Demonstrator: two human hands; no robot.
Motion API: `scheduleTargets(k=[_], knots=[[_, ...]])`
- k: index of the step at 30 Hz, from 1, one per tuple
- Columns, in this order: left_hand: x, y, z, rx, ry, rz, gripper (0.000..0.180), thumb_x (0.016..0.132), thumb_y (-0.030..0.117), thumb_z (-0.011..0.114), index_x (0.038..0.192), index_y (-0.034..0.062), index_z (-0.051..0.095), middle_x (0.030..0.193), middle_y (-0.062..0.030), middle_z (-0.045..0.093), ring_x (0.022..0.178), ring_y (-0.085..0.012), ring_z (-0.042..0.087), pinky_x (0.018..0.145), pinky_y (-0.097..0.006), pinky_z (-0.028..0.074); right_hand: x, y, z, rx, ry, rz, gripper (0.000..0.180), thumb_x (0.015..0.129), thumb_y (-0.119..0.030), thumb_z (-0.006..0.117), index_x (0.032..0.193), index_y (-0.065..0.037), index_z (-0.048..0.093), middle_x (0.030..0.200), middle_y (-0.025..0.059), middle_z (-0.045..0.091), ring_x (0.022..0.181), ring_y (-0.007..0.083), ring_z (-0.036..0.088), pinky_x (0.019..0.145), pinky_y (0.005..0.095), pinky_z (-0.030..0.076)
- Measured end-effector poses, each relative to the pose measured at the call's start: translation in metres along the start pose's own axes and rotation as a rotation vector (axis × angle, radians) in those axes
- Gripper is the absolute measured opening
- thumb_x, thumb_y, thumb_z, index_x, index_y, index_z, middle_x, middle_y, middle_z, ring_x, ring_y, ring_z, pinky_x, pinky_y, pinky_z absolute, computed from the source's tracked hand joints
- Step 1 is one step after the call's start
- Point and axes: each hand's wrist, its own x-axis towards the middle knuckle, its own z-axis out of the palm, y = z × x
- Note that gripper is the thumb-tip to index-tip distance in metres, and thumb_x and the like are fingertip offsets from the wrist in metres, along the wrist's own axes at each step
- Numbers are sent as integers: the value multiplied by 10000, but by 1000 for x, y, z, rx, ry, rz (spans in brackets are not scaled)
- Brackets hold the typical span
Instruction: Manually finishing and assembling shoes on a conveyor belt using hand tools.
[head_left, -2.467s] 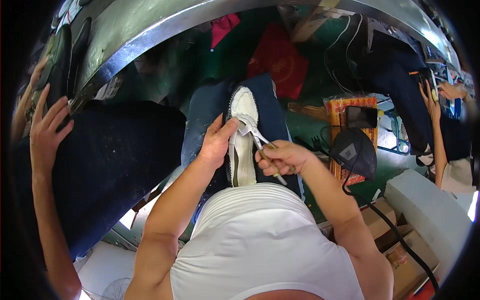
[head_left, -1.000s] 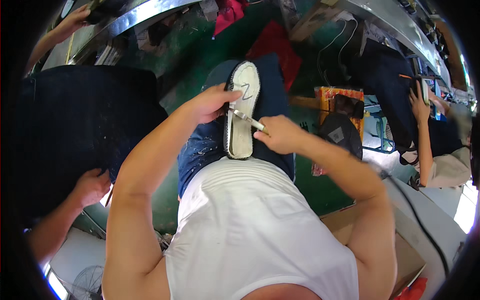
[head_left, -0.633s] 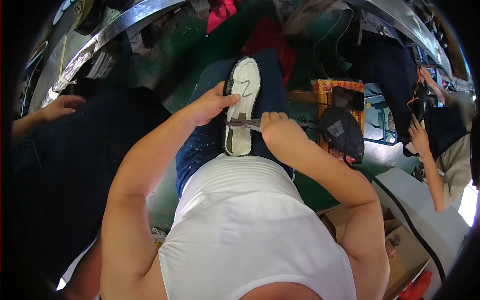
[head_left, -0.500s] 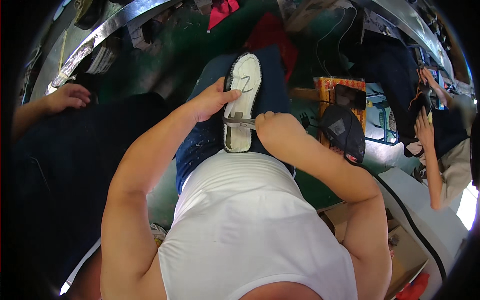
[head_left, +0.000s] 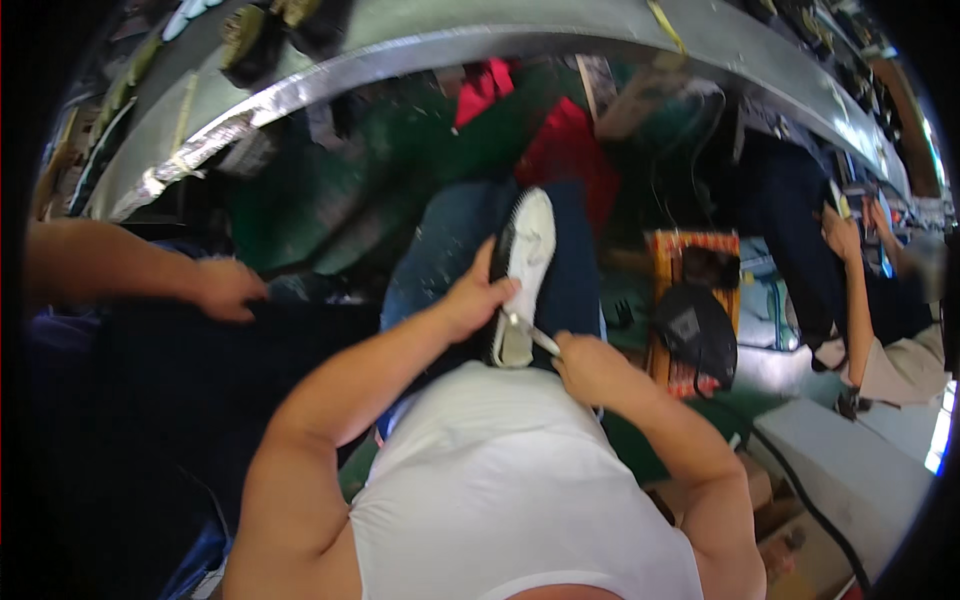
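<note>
A shoe point(head_left: 533, 235) lies bottom-up on my lap, its white underside facing me, with dark stitching round the edge and a pencil-like mark near the middle. My left hand point(head_left: 477, 303) is closed round its left side, thumb pressed on the underside. In my right hand point(head_left: 592, 370), fingers wrapped round the handle, are metal pincers point(head_left: 543, 340). Their head lies against the shoe's underside towards the heel, the end nearest my body. Blur hides whether the jaws grip the edge.
A metal-edged bench point(head_left: 400, 45) curves across the front, with dark shoes point(head_left: 245, 45) on it. At right, a black cap point(head_left: 697, 335) rests on an orange patterned surface. A co-worker's arm point(head_left: 150, 270) reaches in at left; another person point(head_left: 850, 300) works at far right.
My view has tilted up, bringing more of the bench into sight. The pincers have turned, so their handle now slants down to the right. My left hand still holds the shoe.
</note>
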Motion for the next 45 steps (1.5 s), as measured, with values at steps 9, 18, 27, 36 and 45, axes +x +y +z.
scheduleTargets(k=[9, 18, 27, 36, 45], knots=[[-16, -30, 20, 534, 221, 320, 913, 889, 221, 671, 1538, 7, 65, 1505, -301, 279, 1406, -393, 327, 1157, -398, 273, 6, 58, 6, 778, -567, 197, 243, 925, -277, 651, 976, -40, 646, 803, 19, 670, 673, 84, 614, 545, 237, 452], [-42, -31, 8, 365, 59, 70, 924, 936, 224, 590, 1542, 3, -73, 1582, -258, 85, 1480, -356, 130, 1199, -377, 151, 0, 59, -51, 805, -548, 186, 321, 948, -205, 612, 1160, 34, 581, 978, 116, 694, 857, 163, 686, 604, 287, 577], [-52, 7, 7, 429, 70, -20, 928, 903, 191, 665, 1560, 14, 34, 1516, -220, 342, 1403, -273, 347, 1146, -359, 287, 30, 16, -15, 434, 94, 2, 408, 1026, -346, 464, 904, 32, 557, 784, 212, 644, 736, 378, 653, 690, 409, 511], [-47, 218, -28, 3, 79, 286, 775, 885, 86, 647, 1523, -47, 228, 1387, -175, 531, 1205, -234, 571, 1021, -364, 453, 31, 73, 30, 1248, 143, 124, 349, 1050, -277, 434, 999, 32, 587, 798, 92, 636, 645, 166, 631, 599, 301, 503], [277, 439, -35, 2103, 844, 640, 589, 955, 339, 563, 1438, 23, 449, 1311, -171, 604, 1332, -362, 458, 1067, -472, 397, 47, 77, -7, 1337, 12, 209, 375, 1056, -312, 403, 1046, 15, 587, 862, 102, 664, 696, 181, 680, 468, 252, 431]])
